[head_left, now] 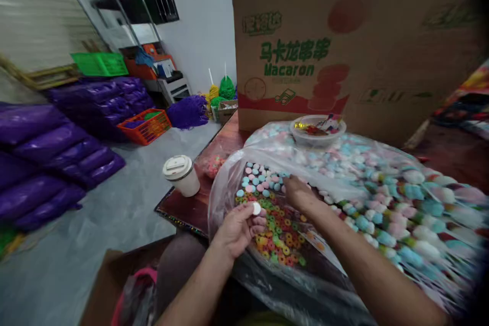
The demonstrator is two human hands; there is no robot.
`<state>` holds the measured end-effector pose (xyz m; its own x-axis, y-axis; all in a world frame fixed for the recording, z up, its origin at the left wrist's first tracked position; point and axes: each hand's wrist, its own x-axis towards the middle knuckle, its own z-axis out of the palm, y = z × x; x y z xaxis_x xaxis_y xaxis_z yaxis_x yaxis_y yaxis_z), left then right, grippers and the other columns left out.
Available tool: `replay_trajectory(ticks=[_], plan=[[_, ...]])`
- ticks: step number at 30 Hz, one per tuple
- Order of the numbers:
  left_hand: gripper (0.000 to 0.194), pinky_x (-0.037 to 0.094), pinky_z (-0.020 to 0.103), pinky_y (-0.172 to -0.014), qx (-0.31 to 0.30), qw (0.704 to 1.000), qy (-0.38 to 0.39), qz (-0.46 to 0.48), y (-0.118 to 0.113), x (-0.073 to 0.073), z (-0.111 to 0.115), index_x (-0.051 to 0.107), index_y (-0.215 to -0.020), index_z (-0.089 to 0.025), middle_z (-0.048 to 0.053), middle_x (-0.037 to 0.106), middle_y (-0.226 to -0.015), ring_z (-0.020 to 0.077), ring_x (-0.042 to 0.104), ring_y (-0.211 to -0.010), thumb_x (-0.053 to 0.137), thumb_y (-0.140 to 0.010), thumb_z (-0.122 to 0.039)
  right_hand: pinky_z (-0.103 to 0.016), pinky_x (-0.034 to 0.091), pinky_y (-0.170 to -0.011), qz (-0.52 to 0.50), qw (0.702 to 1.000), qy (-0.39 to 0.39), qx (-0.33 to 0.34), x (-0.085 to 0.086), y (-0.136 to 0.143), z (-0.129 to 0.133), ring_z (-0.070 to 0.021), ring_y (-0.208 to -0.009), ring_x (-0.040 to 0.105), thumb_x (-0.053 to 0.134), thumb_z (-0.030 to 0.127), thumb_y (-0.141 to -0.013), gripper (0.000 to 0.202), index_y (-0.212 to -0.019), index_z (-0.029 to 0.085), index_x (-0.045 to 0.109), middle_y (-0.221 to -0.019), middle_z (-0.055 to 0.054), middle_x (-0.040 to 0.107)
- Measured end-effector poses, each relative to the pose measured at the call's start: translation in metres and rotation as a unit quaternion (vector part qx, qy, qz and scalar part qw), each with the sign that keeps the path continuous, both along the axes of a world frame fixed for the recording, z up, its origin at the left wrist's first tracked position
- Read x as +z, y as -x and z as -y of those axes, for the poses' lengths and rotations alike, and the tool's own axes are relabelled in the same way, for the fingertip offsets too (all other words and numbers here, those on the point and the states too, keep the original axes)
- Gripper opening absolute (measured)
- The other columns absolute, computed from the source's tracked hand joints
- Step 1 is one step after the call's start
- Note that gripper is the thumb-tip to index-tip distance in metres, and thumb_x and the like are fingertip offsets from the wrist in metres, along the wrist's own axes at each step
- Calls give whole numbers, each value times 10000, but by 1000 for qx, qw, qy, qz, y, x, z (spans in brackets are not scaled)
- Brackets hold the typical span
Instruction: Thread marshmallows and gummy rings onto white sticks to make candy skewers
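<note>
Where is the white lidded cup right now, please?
In the head view, the cup stands on the table's left edge, left of the plastic bag.

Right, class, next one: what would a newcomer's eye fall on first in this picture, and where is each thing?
Probably the big Macaron carton, standing at the back of the table. Next, the blue, pink and white sweets spread across the right side, and the multicoloured rings between the two forearms. Glossy purple bundles stacked at the far left also stand out.
</note>
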<state>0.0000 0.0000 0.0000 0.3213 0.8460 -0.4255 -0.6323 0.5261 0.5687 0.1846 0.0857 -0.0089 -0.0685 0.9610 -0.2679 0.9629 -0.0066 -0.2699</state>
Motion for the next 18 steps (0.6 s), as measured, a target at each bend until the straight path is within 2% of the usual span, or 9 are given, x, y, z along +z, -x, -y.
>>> replay_trajectory(ticks=[3,5,8,11,14,16,18], plan=[[149,465,176,-489,31,999,3,-32,6,4,4,563,-818,-103,62,630,-707,100,584,-550,625,-684,-115,-384,460,-779,-14,1000,1,7,-2,7,4,-168,-933,539,489,323,-833,322,-1118,171,493,-1127,-67,518],[186,470,184,-495,47,997,1,-60,8,3,6,566,-825,-105,54,630,-699,100,585,-542,651,-661,-124,-360,462,-746,-38,999,-2,18,2,7,13,-166,-878,555,479,324,-836,278,-1050,154,536,-1038,-68,561],[244,471,203,-494,69,992,-12,-104,3,-1,6,570,-809,-114,41,628,-683,109,588,-534,704,-614,-172,-277,444,-654,-93,994,-9,52,17,5,41,-141,-727,564,416,354,-851,266,-851,152,590,-781,-33,600],[287,459,216,-489,76,990,-32,-113,-12,-3,5,577,-779,-119,28,623,-657,119,588,-533,740,-566,-220,-210,416,-596,-217,971,-38,92,33,6,75,-107,-670,537,366,409,-853,310,-804,176,565,-707,15,575],[287,434,203,-480,64,992,-46,-103,-28,1,8,592,-768,-115,24,624,-648,105,574,-524,743,-558,-239,-211,410,-601,-360,923,-126,42,42,13,100,-112,-664,519,428,402,-818,268,-812,166,555,-704,10,566],[270,433,202,-493,60,991,-57,-105,-34,6,13,600,-756,-111,22,622,-639,99,568,-526,740,-562,-234,-225,411,-638,-379,908,-180,-8,43,17,109,-129,-698,526,470,384,-795,247,-823,161,573,-730,-6,584],[252,439,208,-510,58,991,-67,-102,-36,11,17,599,-744,-107,23,622,-633,101,570,-536,732,-573,-236,-231,411,-663,-397,899,-184,-12,42,20,113,-139,-732,535,468,369,-799,247,-846,162,594,-764,-15,604]])
